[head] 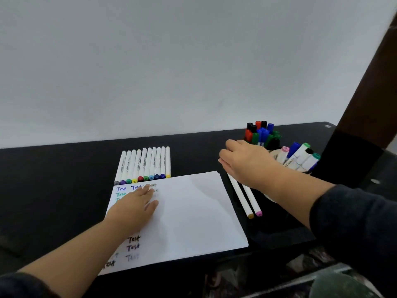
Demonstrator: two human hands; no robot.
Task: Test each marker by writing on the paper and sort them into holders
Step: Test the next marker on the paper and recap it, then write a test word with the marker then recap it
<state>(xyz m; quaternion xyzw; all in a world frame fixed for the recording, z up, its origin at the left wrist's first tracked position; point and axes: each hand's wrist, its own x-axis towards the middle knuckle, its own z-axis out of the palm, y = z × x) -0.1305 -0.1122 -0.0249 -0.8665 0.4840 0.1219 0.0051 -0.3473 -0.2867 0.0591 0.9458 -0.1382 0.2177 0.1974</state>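
10 markers beyond paper, 2 holders (right hand overlapping)

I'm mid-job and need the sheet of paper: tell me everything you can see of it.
The paper is a plain white sheet lying flat on the black table, its far edge just below the row of markers. "Test" is written repeatedly down its left side in several colours; the rest is blank. The left hand rests flat on the written part. Two loose markers lie beside its right edge.

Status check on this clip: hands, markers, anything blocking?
Left hand flat on paper. Right hand open over two loose markers, none gripped. Nothing blocking.
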